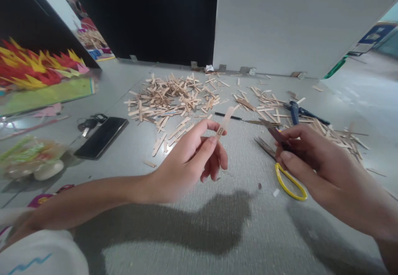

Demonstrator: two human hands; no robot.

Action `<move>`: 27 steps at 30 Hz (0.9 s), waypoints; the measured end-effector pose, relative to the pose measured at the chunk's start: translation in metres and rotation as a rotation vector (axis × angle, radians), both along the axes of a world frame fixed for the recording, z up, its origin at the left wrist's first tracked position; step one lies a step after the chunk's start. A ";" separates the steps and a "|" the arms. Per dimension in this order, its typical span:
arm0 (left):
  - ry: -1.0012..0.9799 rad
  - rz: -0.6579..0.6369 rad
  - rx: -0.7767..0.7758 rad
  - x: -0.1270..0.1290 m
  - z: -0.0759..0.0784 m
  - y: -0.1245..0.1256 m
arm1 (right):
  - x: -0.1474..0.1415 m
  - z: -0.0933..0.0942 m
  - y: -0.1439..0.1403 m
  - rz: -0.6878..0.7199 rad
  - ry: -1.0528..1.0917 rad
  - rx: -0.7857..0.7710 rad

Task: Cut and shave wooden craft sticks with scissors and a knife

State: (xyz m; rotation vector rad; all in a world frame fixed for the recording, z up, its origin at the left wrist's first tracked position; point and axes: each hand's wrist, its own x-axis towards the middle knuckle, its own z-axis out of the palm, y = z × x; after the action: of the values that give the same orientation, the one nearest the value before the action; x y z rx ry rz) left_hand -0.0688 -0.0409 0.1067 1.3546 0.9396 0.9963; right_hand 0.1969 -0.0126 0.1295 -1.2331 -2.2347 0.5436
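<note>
My left hand (186, 159) pinches 1 wooden craft stick (224, 121) upright above the floor (199, 233), my right hand (314, 163) closed on yellow-handled scissors (281, 159); the stick looks uncut, the pile of sticks (174, 97) beyond mostly waiting.

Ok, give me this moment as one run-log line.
left hand: pinches stick | right hand: holds scissors, blades open | stick pile behind | phone left

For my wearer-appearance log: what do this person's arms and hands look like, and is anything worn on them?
Both forearms are bare: left hand and right hand show no gloves, rings, watch or bands. A white garment with a blue zigzag mark shows at the lower left.
</note>
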 end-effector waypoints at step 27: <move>0.729 -0.316 0.450 0.000 -0.094 0.047 | 0.039 -0.084 0.162 -0.183 -0.715 0.060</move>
State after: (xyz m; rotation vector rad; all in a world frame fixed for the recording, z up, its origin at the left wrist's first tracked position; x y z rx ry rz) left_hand -0.0686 0.0057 0.0125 2.2512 1.0036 0.4700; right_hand 0.2355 0.1493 0.0460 -1.7773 -2.6198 -0.0619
